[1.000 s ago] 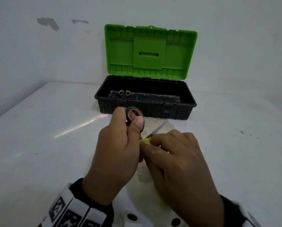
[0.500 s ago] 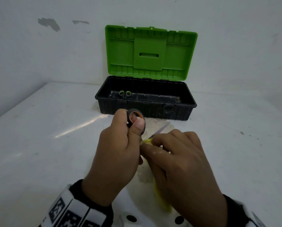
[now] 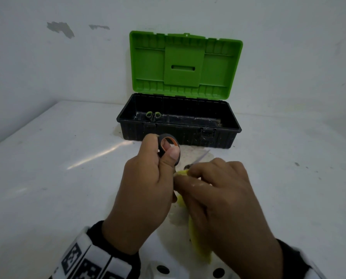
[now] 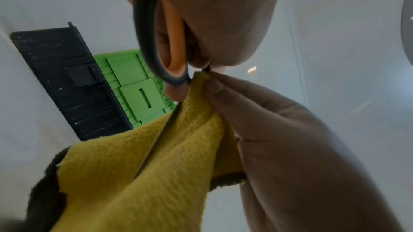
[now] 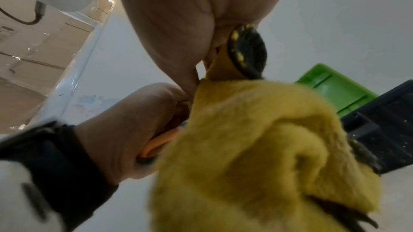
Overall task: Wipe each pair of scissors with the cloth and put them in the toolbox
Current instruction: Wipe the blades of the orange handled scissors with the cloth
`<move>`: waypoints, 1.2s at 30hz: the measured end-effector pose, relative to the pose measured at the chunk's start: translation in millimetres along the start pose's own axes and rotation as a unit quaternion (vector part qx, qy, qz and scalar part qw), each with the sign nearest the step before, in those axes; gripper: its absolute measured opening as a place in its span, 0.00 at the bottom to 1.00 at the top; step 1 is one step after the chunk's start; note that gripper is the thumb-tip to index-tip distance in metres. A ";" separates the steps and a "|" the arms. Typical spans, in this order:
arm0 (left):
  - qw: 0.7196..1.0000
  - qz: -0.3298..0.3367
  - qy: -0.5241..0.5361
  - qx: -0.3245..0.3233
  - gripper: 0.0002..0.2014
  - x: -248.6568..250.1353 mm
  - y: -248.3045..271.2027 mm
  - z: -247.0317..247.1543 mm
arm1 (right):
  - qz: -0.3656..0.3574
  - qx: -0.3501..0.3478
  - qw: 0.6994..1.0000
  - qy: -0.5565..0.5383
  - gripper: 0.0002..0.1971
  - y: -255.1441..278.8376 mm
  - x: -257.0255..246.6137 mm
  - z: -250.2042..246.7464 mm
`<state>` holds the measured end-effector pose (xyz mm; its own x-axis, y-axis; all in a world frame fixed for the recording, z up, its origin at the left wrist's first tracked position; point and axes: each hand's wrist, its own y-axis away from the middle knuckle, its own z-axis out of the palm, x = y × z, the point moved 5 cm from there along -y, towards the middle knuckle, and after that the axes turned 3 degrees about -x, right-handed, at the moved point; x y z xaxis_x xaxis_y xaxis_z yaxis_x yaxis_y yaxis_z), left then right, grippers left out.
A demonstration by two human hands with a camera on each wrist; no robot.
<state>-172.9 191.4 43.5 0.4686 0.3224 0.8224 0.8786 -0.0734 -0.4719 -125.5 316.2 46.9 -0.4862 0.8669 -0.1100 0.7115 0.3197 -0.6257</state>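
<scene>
My left hand grips the black and orange handle of a pair of scissors; the same handle loop shows close up in the left wrist view. My right hand pinches the yellow cloth around the blades near the pivot. A silver blade tip pokes out past the right fingers toward the toolbox. The cloth fills the right wrist view. The black toolbox stands open with its green lid upright. Another pair of scissors with green handles lies inside at the left.
The toolbox sits against the white wall at the back of the white table. A faint stain marks the table in front of the box. The table's left edge meets a side wall.
The right hand has slid slightly back toward me along the blades with the cloth, so a bit more blade tip shows. The left hand keeps its hold on the handle.
</scene>
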 end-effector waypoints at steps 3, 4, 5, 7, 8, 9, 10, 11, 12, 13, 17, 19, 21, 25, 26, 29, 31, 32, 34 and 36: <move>1.000 -0.004 0.013 -0.013 0.11 0.4 2.6 -2.1 | 0.025 -0.004 1.000 0.001 0.10 -4.2 13.1 0.2; 1.000 -0.005 0.012 -0.016 0.12 0.5 3.5 -2.8 | 0.038 0.002 0.999 0.002 0.10 -5.8 20.3 -0.9; 1.000 -0.004 0.009 -0.016 0.13 0.8 4.2 -3.2 | 0.049 0.008 0.999 0.003 0.11 -7.1 26.1 -2.3; 1.000 0.005 -0.002 -0.012 0.13 2.0 4.1 -3.1 | 0.060 0.013 0.998 0.001 0.13 -8.5 29.2 -3.7; 1.000 0.012 -0.011 -0.008 0.13 2.1 3.7 -3.0 | 0.056 0.009 0.998 0.001 0.14 -8.7 26.3 -3.0; 0.999 0.022 -0.024 -0.005 0.13 2.3 3.6 -2.8 | 0.049 0.002 0.999 0.003 0.15 -8.5 21.7 -1.9; 0.999 0.034 -0.038 -0.003 0.14 2.5 4.0 -2.5 | 0.044 -0.004 0.999 0.004 0.15 -8.1 17.6 -1.3; 0.998 0.046 -0.051 -0.001 0.15 2.7 4.6 -2.4 | 0.042 -0.004 0.999 0.003 0.13 -8.4 15.8 -1.7; 0.996 0.059 -0.060 0.001 0.15 2.8 5.8 -2.6 | 0.043 0.000 0.999 0.002 0.11 -9.4 17.0 -2.7; 0.995 0.074 -0.069 0.003 0.15 3.0 7.2 -2.7 | 0.047 0.006 0.999 0.004 0.09 -10.8 20.3 -3.7; 0.988 0.111 -0.106 0.006 0.08 2.8 13.1 -1.8 | 0.072 -0.001 0.997 0.003 0.10 -14.7 40.2 -3.8; 0.987 0.109 -0.117 0.001 0.08 0.8 13.9 -0.8 | 0.084 -0.014 0.996 -0.001 0.13 -16.6 49.6 -3.1; 0.989 0.098 -0.112 -0.003 0.09 -0.6 13.9 -1.0 | 0.094 -0.012 0.995 -0.009 0.13 -18.9 60.9 -4.3; 1.000 -0.006 0.007 0.005 0.13 -3.3 7.7 -8.8 | 0.126 0.047 0.989 -0.064 0.07 -18.9 81.6 -18.0; 0.997 -0.050 0.053 0.011 0.14 -7.6 5.3 -10.9 | 0.142 0.063 0.983 -0.099 0.07 -16.9 84.2 -22.9; 0.974 -0.166 0.154 0.025 0.14 -24.1 -1.0 -13.7 | 0.143 0.068 0.976 -0.150 0.07 -11.4 77.9 -30.5; 0.963 -0.205 0.173 0.029 0.14 -33.2 -3.4 -11.1 | 0.100 0.065 0.983 -0.139 0.07 -11.3 64.3 -30.9; 0.959 -0.217 0.182 0.029 0.14 -36.0 -4.0 -8.5 | 0.068 0.061 0.988 -0.127 0.08 -11.5 56.0 -29.8; 0.954 -0.231 0.191 0.023 0.14 -37.8 -4.6 -2.1 | -0.003 0.027 0.995 -0.100 0.10 -12.7 39.0 -23.5; 0.953 -0.235 0.191 0.024 0.14 -37.9 -4.3 1.9 | -0.051 -0.026 0.997 -0.060 0.11 -14.0 25.9 -13.9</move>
<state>-194.6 181.3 13.7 0.0311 -0.0581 0.9978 0.9987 0.0415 -0.0287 -141.0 339.5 63.6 -0.6124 0.7778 -0.1417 0.6788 0.4254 -0.5986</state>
